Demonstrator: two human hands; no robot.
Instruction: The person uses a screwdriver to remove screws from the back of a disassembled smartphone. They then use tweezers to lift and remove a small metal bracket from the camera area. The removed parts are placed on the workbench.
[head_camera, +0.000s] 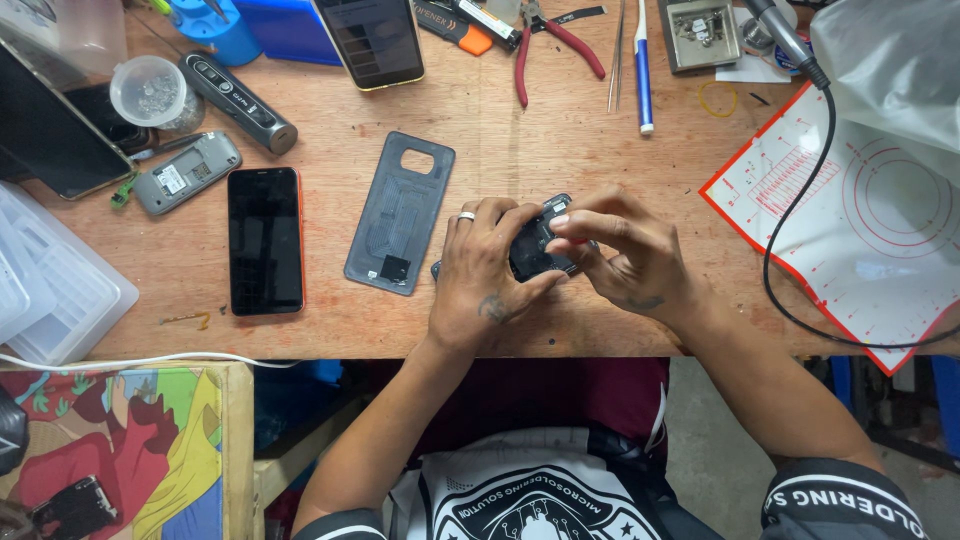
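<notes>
Dark phone part (535, 250) lengthwise between hands (560, 265)

Phone repair workshop, small bench setup. Worn wooden bench (560, 150) is crowded w/ phones in bits: a loose grey back cover (400, 212), a black smartphone (265, 240) lying face up, an old keypad phone (187, 172) w/ its back off. Tools along the far edge: red-handled pliers (553, 45), tweezers (615, 55), a blue-handled tool (643, 65). White work mat w/ red edge (860, 215) at right, clear parts tray (50, 285) at left.
</notes>
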